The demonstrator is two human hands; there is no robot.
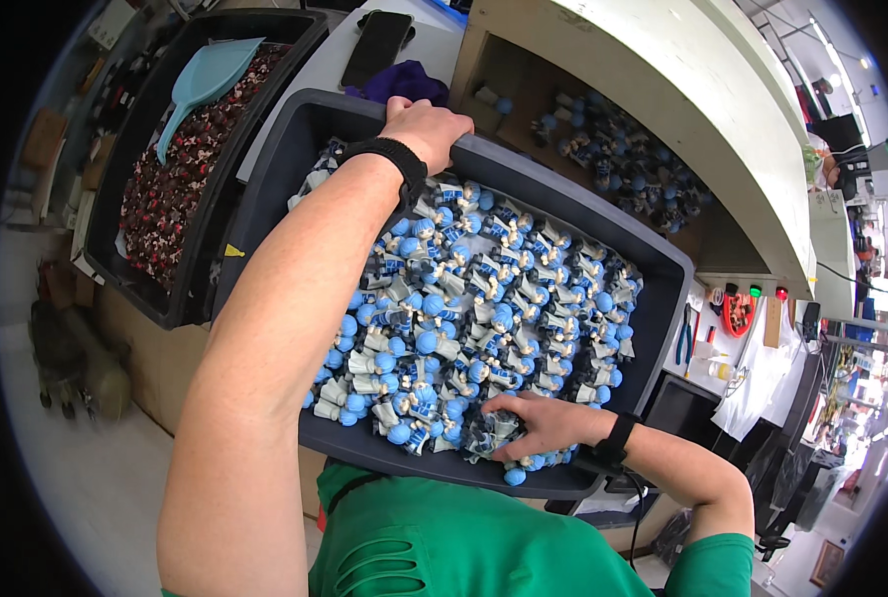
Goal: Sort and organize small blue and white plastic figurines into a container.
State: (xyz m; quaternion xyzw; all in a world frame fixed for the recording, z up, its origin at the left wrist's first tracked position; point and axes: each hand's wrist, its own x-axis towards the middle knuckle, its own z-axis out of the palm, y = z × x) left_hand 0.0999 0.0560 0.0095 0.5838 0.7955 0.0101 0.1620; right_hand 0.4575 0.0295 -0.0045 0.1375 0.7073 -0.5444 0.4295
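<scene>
My left hand (pixel 426 127) clamped the far rim of the dark bin (pixel 663 261); my right hand (pixel 539 423) closed over blue-and-white figurines (pixel 474 298) near its front edge.

Our left hand's fingers (pixel 401 102) curl out of sight over the far rim of the grey bin (pixel 563 204). Our right fingers (pixel 504 428) sink partly among the small blue-headed figures (pixel 484 298), whose details are too small to tell.

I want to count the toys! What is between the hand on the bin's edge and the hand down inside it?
In the head view, small blue-headed figurines heaped in the dark bin fill the stretch between the left hand and the right hand.
</scene>
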